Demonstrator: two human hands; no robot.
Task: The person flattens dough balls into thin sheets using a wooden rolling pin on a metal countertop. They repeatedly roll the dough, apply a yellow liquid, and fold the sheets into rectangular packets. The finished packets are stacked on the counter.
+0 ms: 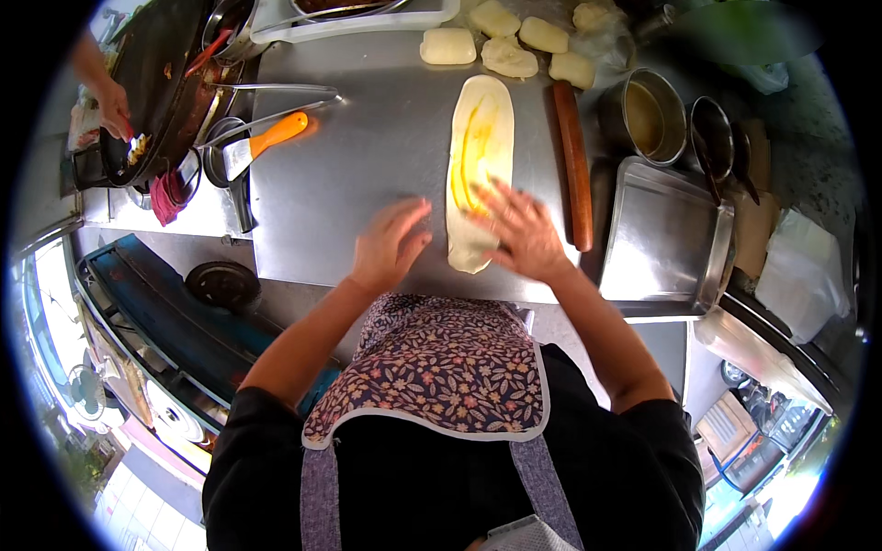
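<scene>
A long, flattened strip of dough (482, 117) lies lengthwise before me on the stainless-steel worktop (331, 220). A streak of yellow oil or sauce runs down its middle. My right hand (520, 231) is over the strip's lower right part, fingers spread and slightly blurred; whether the fingertips touch the dough is hard to tell. Just left of the strip, my left hand (394, 244) hovers with its fingers apart, holding nothing. To the right of the dough rests a wooden rolling pin (573, 165).
Several dough pieces (448, 47) sit at the back. An orange-handled scraper (275, 134) and metal tongs (275, 87) lie left. At right are a steel pot (648, 117) and a metal tray (661, 234). Another person's hand (114, 110) holds a utensil over a griddle (148, 76).
</scene>
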